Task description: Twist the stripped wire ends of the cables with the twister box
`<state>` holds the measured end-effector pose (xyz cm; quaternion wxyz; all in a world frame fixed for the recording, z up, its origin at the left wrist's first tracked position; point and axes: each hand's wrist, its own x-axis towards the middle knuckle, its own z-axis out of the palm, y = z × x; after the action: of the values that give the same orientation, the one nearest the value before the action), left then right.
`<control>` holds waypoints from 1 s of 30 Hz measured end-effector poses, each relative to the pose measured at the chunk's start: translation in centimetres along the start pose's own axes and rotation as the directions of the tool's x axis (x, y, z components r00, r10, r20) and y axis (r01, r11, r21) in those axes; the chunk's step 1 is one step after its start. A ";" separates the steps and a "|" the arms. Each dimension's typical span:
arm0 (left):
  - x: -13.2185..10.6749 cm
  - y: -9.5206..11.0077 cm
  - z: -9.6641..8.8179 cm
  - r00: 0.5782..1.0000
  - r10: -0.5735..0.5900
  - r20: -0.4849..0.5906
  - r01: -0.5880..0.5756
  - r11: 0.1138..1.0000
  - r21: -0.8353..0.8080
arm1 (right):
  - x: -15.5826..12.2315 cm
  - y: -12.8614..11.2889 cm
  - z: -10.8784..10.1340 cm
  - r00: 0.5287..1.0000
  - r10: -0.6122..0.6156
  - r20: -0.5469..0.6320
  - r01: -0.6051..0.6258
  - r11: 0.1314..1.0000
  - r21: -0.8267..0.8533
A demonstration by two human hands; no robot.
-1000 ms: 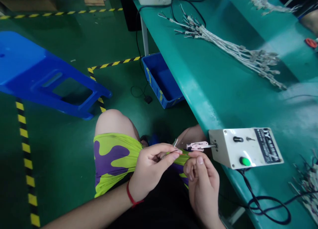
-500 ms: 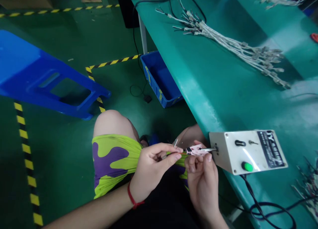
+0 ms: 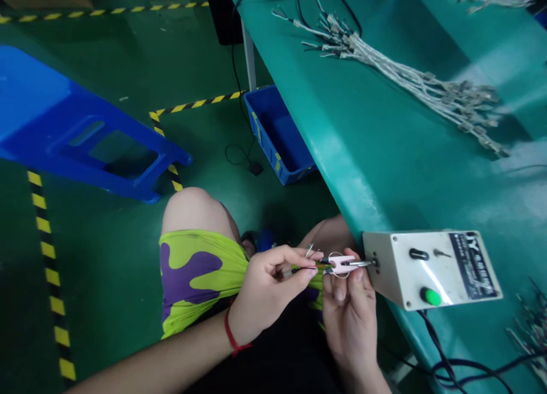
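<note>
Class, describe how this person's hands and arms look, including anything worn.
The left hand and right hand are ungloved. A thin red band circles the left wrist; none shows on the right. The left forearm is bare, without a visible sleeve.

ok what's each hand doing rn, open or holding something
Left hand: closed, pinching thin wires.
Right hand: partly curled at the pink clip; whether it grips cannot be told.

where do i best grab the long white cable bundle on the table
The long white cable bundle is probably best gripped from above, across the narrow stretch beside its wire ends: strands run close together there, while both ends spread over the green table.
</note>
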<state>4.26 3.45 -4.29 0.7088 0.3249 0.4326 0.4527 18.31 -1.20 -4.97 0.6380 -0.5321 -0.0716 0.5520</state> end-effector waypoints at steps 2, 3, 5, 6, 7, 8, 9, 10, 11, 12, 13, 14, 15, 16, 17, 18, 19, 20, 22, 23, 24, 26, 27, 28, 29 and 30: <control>0.1 0.0 0.1 1.000 0.006 -0.005 -0.006 1.000 0.024 | 0.0 0.0 0.0 1.000 0.007 -0.006 -0.007 0.999 0.039; 0.1 0.0 0.2 1.000 0.009 -0.010 -0.008 0.999 0.039 | 0.0 0.0 0.0 1.000 0.011 -0.007 -0.010 0.999 0.048; 0.1 -0.1 0.2 1.000 0.019 -0.016 -0.018 0.998 0.065 | 0.0 -0.1 0.1 1.000 0.011 -0.007 -0.011 0.998 0.057; 0.0 -0.1 0.2 1.000 0.026 -0.017 -0.025 0.997 0.072 | 0.0 -0.1 0.1 1.000 0.010 -0.006 -0.010 0.998 0.060; 0.0 -0.1 0.2 0.999 0.029 -0.016 -0.028 0.997 0.075 | 0.0 -0.1 0.1 1.000 0.010 -0.004 -0.009 0.998 0.061; 0.0 -0.1 0.2 0.999 0.032 -0.014 -0.031 0.997 0.076 | 0.0 -0.1 0.1 1.000 0.010 -0.003 -0.010 0.998 0.063; 0.0 0.0 0.1 0.999 0.035 -0.015 -0.034 0.996 0.077 | 0.0 0.0 0.0 1.000 0.011 -0.002 -0.011 0.998 0.064; 0.0 0.0 0.1 0.999 0.036 -0.017 -0.034 0.996 0.079 | 0.0 0.0 -0.1 1.000 0.011 -0.001 -0.011 0.998 0.065; 0.0 0.0 0.1 0.999 0.035 -0.020 -0.034 0.996 0.083 | -0.1 0.0 -0.1 1.000 0.011 0.001 -0.011 0.998 0.066; 0.0 -0.1 0.1 0.999 0.037 -0.023 -0.035 0.996 0.086 | -0.1 0.1 -0.2 1.000 0.009 0.002 -0.009 0.998 0.067; 0.0 -0.1 0.1 0.999 0.039 -0.025 -0.036 0.995 0.088 | -0.1 0.1 -0.2 1.000 0.010 0.004 -0.010 0.998 0.067; 0.0 -0.1 0.1 0.999 0.042 -0.026 -0.039 0.995 0.089 | -0.1 0.1 -0.2 1.000 0.009 0.007 -0.009 0.998 0.067; 0.0 -0.1 0.1 0.999 0.043 -0.028 -0.040 0.995 0.090 | -0.1 0.1 -0.2 1.000 0.008 0.011 -0.009 0.998 0.067; 0.0 -0.2 0.1 0.999 0.044 -0.028 -0.041 0.995 0.090 | 0.0 0.2 -0.2 1.000 0.007 0.015 -0.008 0.998 0.066; 0.1 -0.2 0.2 0.999 0.045 -0.029 -0.042 0.995 0.091 | 0.1 0.1 -0.1 1.000 0.002 0.019 -0.003 0.998 0.066; 0.1 -0.2 0.2 0.999 0.045 -0.028 -0.043 0.995 0.090 | 0.1 0.1 -0.1 1.000 -0.005 0.022 0.004 0.998 0.066; 0.0 -0.2 0.2 0.999 0.047 -0.028 -0.044 0.995 0.089 | 0.2 0.1 0.0 1.000 -0.011 0.026 0.009 0.998 0.069; 0.0 -0.2 0.3 0.998 0.048 -0.028 -0.046 0.995 0.085 | 0.3 0.1 0.0 0.999 -0.012 0.031 0.009 0.997 0.075; 0.0 -0.1 0.3 0.998 0.052 -0.027 -0.050 0.996 0.072 | 0.2 0.0 -0.1 0.998 0.007 0.055 -0.011 0.996 0.086; -0.1 -0.1 0.4 0.998 0.053 -0.029 -0.051 0.997 0.063 | 0.0 0.0 -0.4 0.996 0.021 0.082 -0.028 0.997 0.076; -0.1 0.0 0.4 0.998 0.053 -0.030 -0.051 0.997 0.053 | -0.4 0.0 -0.7 0.994 0.027 0.109 -0.031 0.999 0.041; -0.1 0.1 0.5 0.998 0.051 -0.033 -0.049 0.998 0.040 | -1.5 -0.3 -1.7 0.991 -0.045 0.126 0.064 0.986 -0.152; -0.1 0.2 0.6 0.998 0.049 -0.034 -0.047 0.998 0.036 | -2.2 -0.5 -2.3 0.983 -0.164 0.087 0.183 0.938 -0.294; -0.1 0.2 0.6 0.998 0.044 -0.034 -0.042 0.999 0.033 | -2.8 -0.8 -3.0 0.944 -0.329 0.040 0.311 0.839 -0.446; -0.1 0.3 0.6 0.999 0.038 -0.035 -0.037 0.999 0.029 | -3.2 -1.2 -3.6 0.871 -0.491 0.011 0.402 0.699 -0.592; -0.1 0.3 0.7 0.999 0.034 -0.038 -0.033 0.999 0.025 | -3.5 -1.6 -4.2 0.773 -0.635 0.001 0.456 0.554 -0.697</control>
<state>4.73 3.44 -3.75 0.6886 0.3320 0.4462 0.4653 20.80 -6.15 -3.79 0.5496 -0.7374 -0.3437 0.1896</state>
